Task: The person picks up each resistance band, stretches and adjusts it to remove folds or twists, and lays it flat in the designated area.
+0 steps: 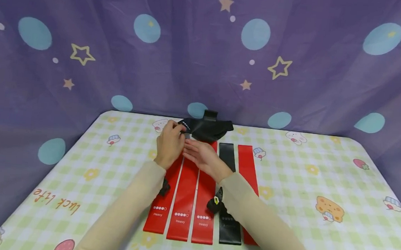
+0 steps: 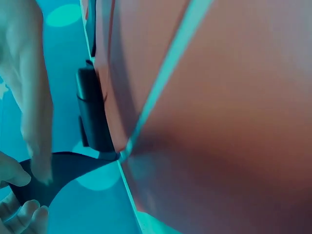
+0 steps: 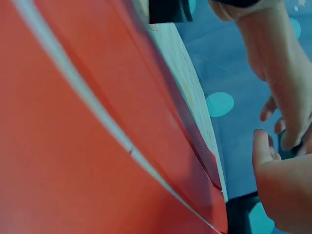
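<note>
A black resistance band (image 1: 207, 130) lies bunched and folded at the far edge of the table, with a row of white dots printed on its left end. My left hand (image 1: 170, 144) pinches that left end between thumb and fingers; in the left wrist view, the band (image 2: 68, 168) stretches taut and narrows away from the left hand (image 2: 17, 209). My right hand (image 1: 205, 156) is beside it, fingers straight and close together, their tips near the left hand. In the left wrist view, the right hand's fingers (image 2: 41, 117) reach down over the band.
Red flat bands marked Heavy (image 1: 182, 198) lie side by side under my forearms. Another black band (image 1: 229, 229) and a red one (image 1: 248, 164) lie to their right. A checked tablecloth (image 1: 305, 180) covers the table; a purple curtain (image 1: 198, 62) hangs behind it.
</note>
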Demonstrator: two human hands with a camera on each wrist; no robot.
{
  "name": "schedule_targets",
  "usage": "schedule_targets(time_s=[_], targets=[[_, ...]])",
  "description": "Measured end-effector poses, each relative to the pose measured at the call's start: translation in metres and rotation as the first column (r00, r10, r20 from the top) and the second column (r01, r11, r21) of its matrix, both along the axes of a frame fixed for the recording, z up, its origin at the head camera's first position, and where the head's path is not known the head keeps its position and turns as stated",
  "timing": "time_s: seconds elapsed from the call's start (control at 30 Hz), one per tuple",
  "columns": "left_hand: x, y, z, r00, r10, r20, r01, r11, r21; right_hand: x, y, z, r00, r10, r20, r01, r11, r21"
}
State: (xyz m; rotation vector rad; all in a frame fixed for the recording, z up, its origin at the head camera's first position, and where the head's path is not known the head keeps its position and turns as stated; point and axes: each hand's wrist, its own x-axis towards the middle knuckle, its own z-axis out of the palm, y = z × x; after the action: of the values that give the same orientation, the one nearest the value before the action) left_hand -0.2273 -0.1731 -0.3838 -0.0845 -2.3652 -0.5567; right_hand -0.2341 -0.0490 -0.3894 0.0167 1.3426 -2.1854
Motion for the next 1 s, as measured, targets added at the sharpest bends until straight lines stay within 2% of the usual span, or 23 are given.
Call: schedule_targets(time_s=[0.17,0.3,0.4,0.53,0.63,0.7,0.8,0.87,0.93,1.0], targets=[[0.007,0.008,0.0,0.999,-0.032,-0.003,0.031,0.999,-0.024,-0.011,-0.01,-0.001,0.99,-0.075,0.121,0.091,0.987,-0.13],[0.013,0.014,0.001,0.999,-0.05,-0.012,0.049,0.998,-0.043,-0.016,-0.012,-0.002,0.98,-0.116,0.162,0.148,0.968,-0.202],[0.016,0.015,0.002,0.998,-0.064,-0.015,0.063,0.996,-0.057,-0.017,-0.011,-0.002,0.976,-0.143,0.164,0.174,0.965,-0.198],[0.019,0.013,0.001,0.991,-0.13,0.009,0.13,0.99,-0.061,-0.016,-0.008,-0.005,0.971,-0.177,0.16,0.2,0.97,-0.139],[0.02,0.01,0.002,0.983,-0.181,0.033,0.181,0.983,0.02,-0.016,-0.005,-0.007,0.969,-0.197,0.151,0.215,0.97,-0.118],[0.019,0.008,0.002,0.981,-0.186,0.056,0.178,0.977,0.118,-0.017,-0.004,-0.009,0.969,-0.202,0.141,0.218,0.97,-0.109],[0.018,0.006,0.003,0.983,-0.14,0.119,0.102,0.955,0.278,-0.017,-0.003,-0.011,0.972,-0.189,0.139,0.201,0.976,-0.084],[0.015,0.006,0.004,0.978,-0.112,0.177,0.041,0.93,0.364,-0.017,-0.003,-0.012,0.974,-0.178,0.139,0.188,0.98,-0.059],[0.012,0.006,0.005,0.967,-0.1,0.234,-0.008,0.907,0.422,-0.017,-0.004,-0.013,0.974,-0.18,0.14,0.188,0.981,-0.042],[0.008,0.006,0.005,0.955,-0.113,0.274,-0.022,0.894,0.447,-0.017,-0.005,-0.013,0.973,-0.188,0.133,0.194,0.98,-0.037]])
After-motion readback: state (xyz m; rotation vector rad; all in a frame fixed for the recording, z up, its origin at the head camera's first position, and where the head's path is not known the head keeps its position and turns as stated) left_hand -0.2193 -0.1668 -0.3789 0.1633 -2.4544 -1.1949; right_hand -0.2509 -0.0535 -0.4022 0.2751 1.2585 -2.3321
